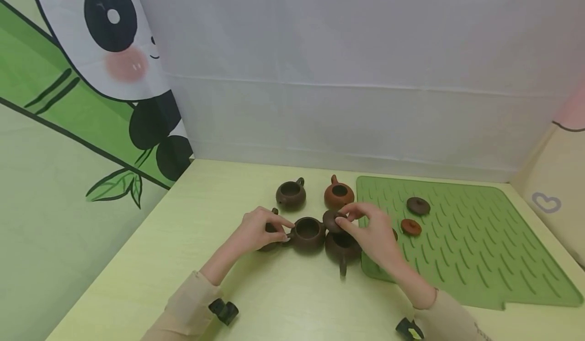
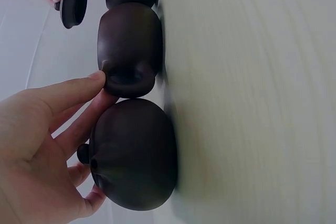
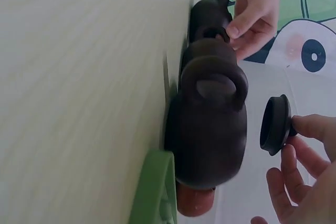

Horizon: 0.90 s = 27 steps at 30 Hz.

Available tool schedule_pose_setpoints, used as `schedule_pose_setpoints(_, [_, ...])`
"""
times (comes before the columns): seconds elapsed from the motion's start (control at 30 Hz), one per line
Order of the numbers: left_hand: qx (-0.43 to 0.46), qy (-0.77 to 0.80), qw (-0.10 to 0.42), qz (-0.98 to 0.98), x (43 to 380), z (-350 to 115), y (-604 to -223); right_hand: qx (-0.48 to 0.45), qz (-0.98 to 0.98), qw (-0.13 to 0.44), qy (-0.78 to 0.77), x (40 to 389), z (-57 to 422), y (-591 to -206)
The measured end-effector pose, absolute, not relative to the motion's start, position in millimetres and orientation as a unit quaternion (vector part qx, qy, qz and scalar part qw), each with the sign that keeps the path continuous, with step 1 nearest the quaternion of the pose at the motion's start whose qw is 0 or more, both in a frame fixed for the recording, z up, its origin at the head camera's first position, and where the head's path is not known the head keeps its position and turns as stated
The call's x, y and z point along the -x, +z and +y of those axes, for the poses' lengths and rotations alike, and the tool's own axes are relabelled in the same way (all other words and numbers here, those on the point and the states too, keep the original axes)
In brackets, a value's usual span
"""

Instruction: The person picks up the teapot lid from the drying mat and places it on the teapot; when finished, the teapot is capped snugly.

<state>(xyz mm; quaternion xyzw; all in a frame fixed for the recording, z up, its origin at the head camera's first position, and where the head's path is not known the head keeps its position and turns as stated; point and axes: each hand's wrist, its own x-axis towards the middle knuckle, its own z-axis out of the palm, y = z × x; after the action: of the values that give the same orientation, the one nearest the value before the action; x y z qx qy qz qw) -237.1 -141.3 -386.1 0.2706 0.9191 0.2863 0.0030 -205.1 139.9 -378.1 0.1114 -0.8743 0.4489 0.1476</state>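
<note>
- My right hand point(image 1: 372, 231) pinches a small dark brown clay lid point(image 1: 332, 220) by its knob, with my fingers curled round it.
- The lid is up in the air, above and between two open pots, and it touches neither of them.
- My left hand point(image 1: 256, 229) holds the handle of a dark brown clay teapot with no lid point(image 1: 307, 233). My thumb and first finger pinch the loop of the handle.
- That open pot sits on the pale yellow-green worktop point(image 1: 192, 219), in the middle of the front row.
- Under my left hand is another dark brown round teapot point(image 2: 134, 153). My other left fingers curl round its side, and it is just beside the open pot.
- Under my right hand is a third dark brown teapot point(image 1: 343, 249). Its mouth is open and its handle points back at me. It stands right next to the middle pot.
- Behind them is a small dark brown pot with an open top point(image 1: 290, 194).
- Beside that one is a reddish-brown clay teapot point(image 1: 339, 194), also open.
- To the right lies a green rubber mat with ridges point(image 1: 475, 249).
- On the mat rest a dark brown lid point(image 1: 418, 206) and a little reddish-brown lid point(image 1: 411, 226), near each other.
- A white cloth wall point(image 1: 365, 76) stands at the back, and a panda picture point(image 1: 91, 51) is on the left side.
</note>
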Motion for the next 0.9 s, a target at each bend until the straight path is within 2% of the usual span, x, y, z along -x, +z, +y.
schedule_pose_setpoints(0.53, [-0.268,0.289,0.002,0.919,238.1,-139.3,-387.9,-0.128,-0.861,0.158,0.466,216.2,104.4,-388.7])
schedule_pose_setpoints(0.9, [-0.265,0.287,0.003,0.920,239.6,-137.7,-390.1,-0.133,-0.880,0.136,0.436,219.9,95.9,-393.7])
